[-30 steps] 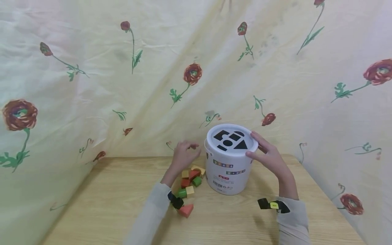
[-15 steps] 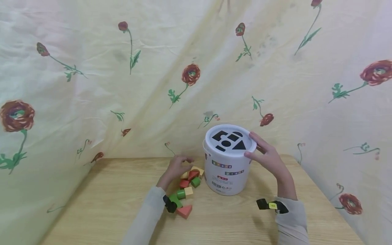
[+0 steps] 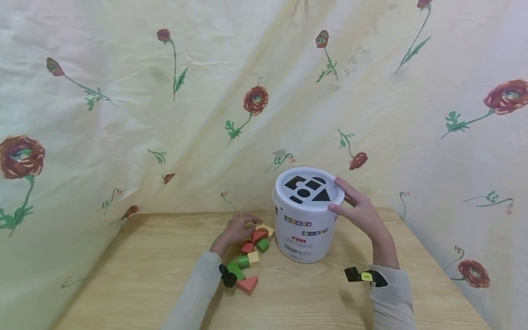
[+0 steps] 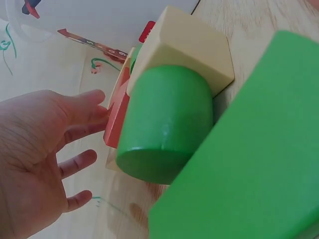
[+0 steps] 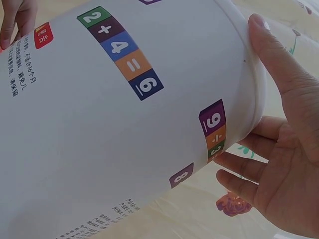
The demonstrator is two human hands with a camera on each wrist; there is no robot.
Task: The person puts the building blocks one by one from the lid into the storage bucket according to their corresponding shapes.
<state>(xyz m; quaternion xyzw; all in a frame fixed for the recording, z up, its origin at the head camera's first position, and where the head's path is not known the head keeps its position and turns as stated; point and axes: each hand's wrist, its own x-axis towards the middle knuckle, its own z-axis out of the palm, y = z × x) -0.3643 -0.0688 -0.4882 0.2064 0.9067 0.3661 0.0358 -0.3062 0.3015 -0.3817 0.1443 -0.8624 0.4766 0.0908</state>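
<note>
A white bucket (image 3: 321, 247) stands upright on the table, its lid cut with dark shaped holes. My right hand (image 3: 358, 211) grips the bucket's rim on the right side, thumb in front and fingers spread toward the back. To the bucket's left, my left hand (image 3: 239, 229) reaches low into a cluster of toy blocks. In the left wrist view its thumb and index finger are at a red block (image 4: 117, 117), their tips partly hidden behind it; the other fingers are spread. Beside them lie a green cylinder (image 4: 167, 119) and a cream block (image 4: 187, 47).
Nearer the person lie a cream cube (image 3: 253, 259), a green block (image 3: 236, 270) partly under the left wrist strap, and a red triangular block (image 3: 248, 285). The wooden table (image 3: 305, 298) meets a flowered cloth (image 3: 206, 114) at its back and sides.
My left hand has come down from beside the bucket's rim to the blocks, uncovering the green block near the wrist. The right hand keeps its hold on the bucket.
</note>
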